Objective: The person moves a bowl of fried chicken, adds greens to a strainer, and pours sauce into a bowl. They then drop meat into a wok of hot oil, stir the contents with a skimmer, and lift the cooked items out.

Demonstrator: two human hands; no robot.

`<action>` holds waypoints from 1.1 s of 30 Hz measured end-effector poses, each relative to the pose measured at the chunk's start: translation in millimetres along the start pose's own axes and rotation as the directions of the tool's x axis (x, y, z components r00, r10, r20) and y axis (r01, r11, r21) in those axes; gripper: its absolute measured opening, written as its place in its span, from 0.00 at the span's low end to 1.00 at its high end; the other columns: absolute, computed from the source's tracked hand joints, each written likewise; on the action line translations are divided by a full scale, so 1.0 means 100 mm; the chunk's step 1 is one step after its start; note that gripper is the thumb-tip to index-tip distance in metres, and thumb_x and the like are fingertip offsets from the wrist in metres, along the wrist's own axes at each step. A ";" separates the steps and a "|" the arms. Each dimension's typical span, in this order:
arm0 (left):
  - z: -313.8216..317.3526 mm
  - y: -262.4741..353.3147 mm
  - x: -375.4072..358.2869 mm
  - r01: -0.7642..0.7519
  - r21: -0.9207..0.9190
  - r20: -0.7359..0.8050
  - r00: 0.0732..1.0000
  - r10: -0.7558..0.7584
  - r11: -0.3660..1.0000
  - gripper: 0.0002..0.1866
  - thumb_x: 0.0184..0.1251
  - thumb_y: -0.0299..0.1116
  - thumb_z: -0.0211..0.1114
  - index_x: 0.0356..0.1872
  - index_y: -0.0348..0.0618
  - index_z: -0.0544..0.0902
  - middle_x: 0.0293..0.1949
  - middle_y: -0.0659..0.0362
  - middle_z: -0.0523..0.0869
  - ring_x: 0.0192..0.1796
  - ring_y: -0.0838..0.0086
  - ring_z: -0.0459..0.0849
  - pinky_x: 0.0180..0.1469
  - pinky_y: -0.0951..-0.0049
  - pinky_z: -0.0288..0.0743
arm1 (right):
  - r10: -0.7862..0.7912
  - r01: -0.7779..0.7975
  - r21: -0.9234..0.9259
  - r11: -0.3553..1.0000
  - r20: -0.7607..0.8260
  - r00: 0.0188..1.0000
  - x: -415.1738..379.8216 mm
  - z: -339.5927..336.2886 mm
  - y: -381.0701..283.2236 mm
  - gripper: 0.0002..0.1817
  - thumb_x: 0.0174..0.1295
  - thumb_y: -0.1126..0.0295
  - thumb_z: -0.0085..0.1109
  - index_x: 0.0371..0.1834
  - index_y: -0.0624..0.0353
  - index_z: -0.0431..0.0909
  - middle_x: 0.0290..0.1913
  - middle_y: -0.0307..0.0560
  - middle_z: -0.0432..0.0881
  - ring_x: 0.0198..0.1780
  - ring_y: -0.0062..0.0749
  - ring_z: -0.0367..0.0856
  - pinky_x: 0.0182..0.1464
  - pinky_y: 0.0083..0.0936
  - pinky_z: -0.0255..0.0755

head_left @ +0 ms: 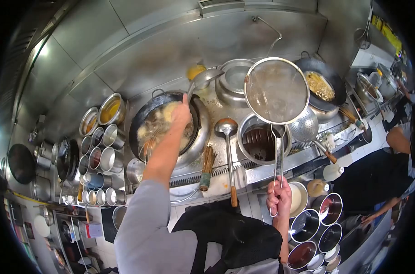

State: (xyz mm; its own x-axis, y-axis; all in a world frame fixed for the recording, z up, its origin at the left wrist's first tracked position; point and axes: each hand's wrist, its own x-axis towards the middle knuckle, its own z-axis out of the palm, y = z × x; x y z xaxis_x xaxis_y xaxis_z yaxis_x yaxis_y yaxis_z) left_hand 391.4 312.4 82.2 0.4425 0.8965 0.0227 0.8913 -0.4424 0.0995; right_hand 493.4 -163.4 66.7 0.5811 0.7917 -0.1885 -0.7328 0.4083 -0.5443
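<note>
My left hand [182, 113] is closed round the handle of a steel ladle [207, 76], whose bowl points right. Below that arm, a large black wok [138, 122] holds bubbling oil with pale food in it. A wire skimmer [148, 145] lies partly in the wok, half hidden by my forearm. With my right hand [279, 196] I grip the long handle of a round mesh strainer [277, 91]. The strainer is raised over a steel pot of dark liquid [261, 142] and hides part of the stove behind.
Between wok and pot lie a second ladle [230, 155] and a bamboo brush [208, 169]. A perforated skimmer [304, 124] rests right, near another wok [339, 86]. Metal containers [110, 159] stand left, sauce pots [305, 225] lower right. A co-worker [376, 178] is at right.
</note>
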 end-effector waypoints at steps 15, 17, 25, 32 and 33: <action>-0.82 -2.09 -2.72 0.061 -0.584 -0.436 0.817 -0.376 0.810 0.38 0.63 0.24 0.59 0.75 0.40 0.57 0.65 0.37 0.74 0.65 0.45 0.76 0.63 0.60 0.70 | 0.279 0.240 -0.867 0.436 0.383 0.881 1.34 0.93 1.22 0.19 0.64 0.78 0.46 0.57 0.59 0.77 0.26 0.37 0.78 0.18 0.16 0.68 0.18 0.18 0.61; -0.78 -2.29 -3.05 0.127 -0.613 -0.403 0.798 -0.447 0.780 0.38 0.63 0.23 0.59 0.75 0.39 0.57 0.64 0.37 0.74 0.64 0.45 0.76 0.63 0.60 0.70 | 0.286 0.405 -0.892 0.201 0.449 0.847 1.55 1.19 1.51 0.25 0.59 0.75 0.52 0.62 0.64 0.75 0.30 0.56 0.82 0.34 0.41 0.83 0.42 0.33 0.75; -0.42 -2.91 -3.62 0.196 -0.742 -0.298 0.761 -0.577 0.641 0.39 0.62 0.20 0.60 0.76 0.38 0.55 0.66 0.37 0.73 0.67 0.50 0.75 0.66 0.63 0.68 | 0.290 0.679 -0.716 -0.165 0.623 0.727 1.94 1.52 2.08 0.26 0.56 0.77 0.52 0.62 0.63 0.74 0.43 0.72 0.81 0.47 0.66 0.81 0.51 0.49 0.75; -0.22 -3.23 -3.42 0.180 -0.745 -0.250 0.817 -0.519 0.642 0.39 0.62 0.22 0.60 0.75 0.36 0.56 0.65 0.37 0.74 0.65 0.45 0.75 0.65 0.60 0.69 | -0.033 0.554 -0.810 -0.192 0.570 0.821 1.26 1.45 2.14 0.25 0.57 0.77 0.52 0.61 0.61 0.75 0.32 0.61 0.82 0.29 0.43 0.84 0.36 0.37 0.76; -0.24 -3.23 -3.39 0.156 -0.752 -0.257 0.825 -0.503 0.640 0.39 0.62 0.22 0.60 0.75 0.37 0.56 0.64 0.37 0.74 0.64 0.45 0.76 0.64 0.60 0.70 | 0.025 0.434 -0.895 -0.102 0.434 0.901 1.29 1.47 2.18 0.20 0.56 0.77 0.53 0.54 0.63 0.77 0.29 0.62 0.82 0.28 0.46 0.84 0.34 0.38 0.75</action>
State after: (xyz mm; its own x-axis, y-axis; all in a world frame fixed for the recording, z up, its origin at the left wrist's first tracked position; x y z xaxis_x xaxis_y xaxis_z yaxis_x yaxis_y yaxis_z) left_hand -48.6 151.8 66.5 -0.1087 0.9685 0.2242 0.5648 -0.1254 0.8156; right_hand 356.0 94.5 43.9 0.3515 0.9204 0.1713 0.6441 -0.1049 -0.7577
